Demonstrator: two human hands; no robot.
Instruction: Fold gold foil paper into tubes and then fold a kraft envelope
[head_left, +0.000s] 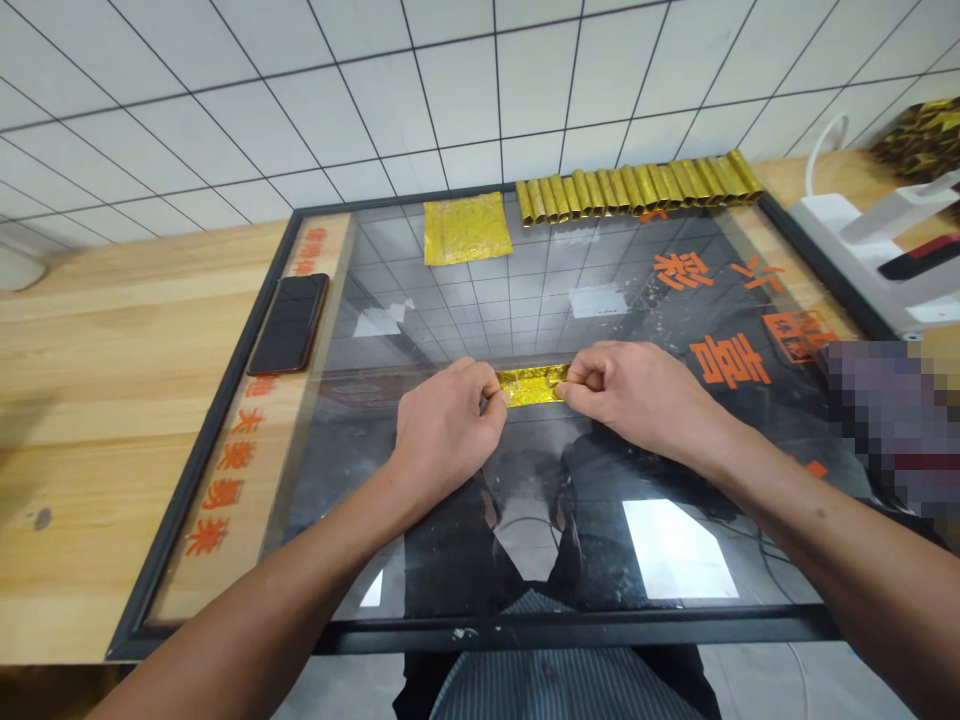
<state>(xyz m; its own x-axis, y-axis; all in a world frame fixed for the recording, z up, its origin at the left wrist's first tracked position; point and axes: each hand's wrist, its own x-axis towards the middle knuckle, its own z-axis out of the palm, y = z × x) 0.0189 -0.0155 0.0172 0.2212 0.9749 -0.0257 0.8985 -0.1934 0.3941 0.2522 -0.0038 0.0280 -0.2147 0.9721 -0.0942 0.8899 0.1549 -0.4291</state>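
Note:
A narrow strip of shiny gold foil paper [532, 385] lies across the middle of the glass panel [450, 330], apparently folded or partly rolled. My left hand [451, 415] pinches its left end between thumb and forefinger. At the right end, my right hand [637, 395] grips it the same way. Farther back, a flat stack of gold foil paper [466, 229] lies near the panel's rear edge. To its right, several gold paper rolls [637, 190] stand side by side in a slanting row.
A phone [290, 323] lies on the panel's left side. White power strips [862, 250] sit at the right, near a blurred dark object [892, 420]. A heap of gold pieces [919, 145] is at the far right corner. Behind rises a white tiled wall [457, 90].

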